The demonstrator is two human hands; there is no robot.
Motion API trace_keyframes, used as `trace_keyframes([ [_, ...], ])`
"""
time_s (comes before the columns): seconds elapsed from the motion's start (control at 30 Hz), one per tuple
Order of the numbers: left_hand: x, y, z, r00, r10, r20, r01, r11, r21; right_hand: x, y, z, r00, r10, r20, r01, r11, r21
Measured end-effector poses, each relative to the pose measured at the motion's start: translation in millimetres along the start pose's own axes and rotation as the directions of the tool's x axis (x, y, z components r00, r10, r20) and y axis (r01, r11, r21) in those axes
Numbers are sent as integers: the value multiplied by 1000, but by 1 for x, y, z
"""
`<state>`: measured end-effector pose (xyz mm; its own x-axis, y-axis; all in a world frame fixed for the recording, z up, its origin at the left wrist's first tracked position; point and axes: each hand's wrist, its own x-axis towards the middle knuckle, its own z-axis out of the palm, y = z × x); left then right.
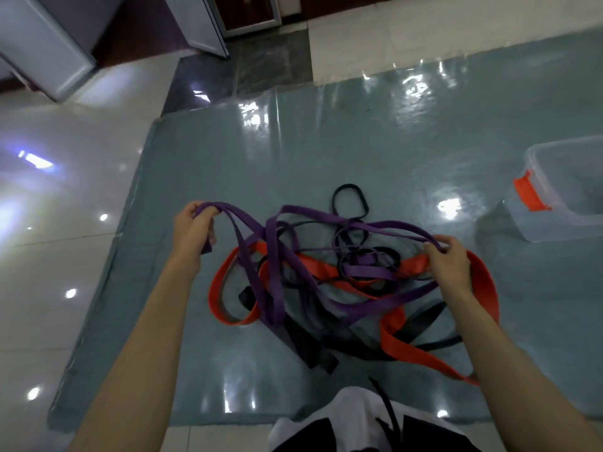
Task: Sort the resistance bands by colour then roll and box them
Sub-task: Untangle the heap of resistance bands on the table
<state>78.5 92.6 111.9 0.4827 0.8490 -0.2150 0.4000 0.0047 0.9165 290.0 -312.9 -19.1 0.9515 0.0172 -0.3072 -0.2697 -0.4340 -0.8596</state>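
A tangle of purple bands [277, 256], orange-red bands [394, 334] and black bands [313, 347] lies on a shiny grey-blue mat [326, 151]. My left hand [192, 231] grips one end of a purple band, lifted above the pile's left side. My right hand [448, 261] pinches purple strands at the pile's right side, above an orange-red band. A thin black loop [349, 203] lies at the far edge of the pile. A clear plastic box [561, 190] with an orange clip stands open on the mat at the right.
Glossy white floor tiles [65, 256] surround the mat on the left. Grey cabinet fronts [49, 53] stand at the far left. My knees in white and black clothing [359, 425] are at the bottom edge.
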Motion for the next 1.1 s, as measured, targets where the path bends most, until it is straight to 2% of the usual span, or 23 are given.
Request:
trace_keyframes([
  [0.17,-12,30,-13,1000,-6,-8,5,984,-177,-10,1,-4,998,34,60,-33,999,-16],
  [0.3,-25,45,-18,988,-90,125,132,914,-384,-13,2,-8,992,88,91,-89,996,15],
  [0.4,-34,55,-23,973,-39,226,151,851,-503,-12,-2,-9,981,151,123,-163,982,96],
  [0.47,-39,60,-25,974,-5,226,134,815,-563,-12,-6,-10,971,188,149,-211,964,162],
  [0.57,-42,65,-27,976,15,216,132,750,-649,-14,-12,-9,971,174,165,-203,963,178],
  [0.7,-44,74,-33,971,46,233,143,672,-727,-17,-20,-6,971,160,177,-200,950,241],
  [0.87,-49,83,-39,989,44,141,92,564,-821,-16,-26,-4,969,165,183,-224,897,381],
  [1.0,-45,83,-39,996,27,90,59,570,-820,-17,-32,-3,976,144,163,-203,878,435],
  [1.1,-39,80,-36,994,48,95,44,628,-777,-20,-36,0,977,120,175,-192,850,490],
])
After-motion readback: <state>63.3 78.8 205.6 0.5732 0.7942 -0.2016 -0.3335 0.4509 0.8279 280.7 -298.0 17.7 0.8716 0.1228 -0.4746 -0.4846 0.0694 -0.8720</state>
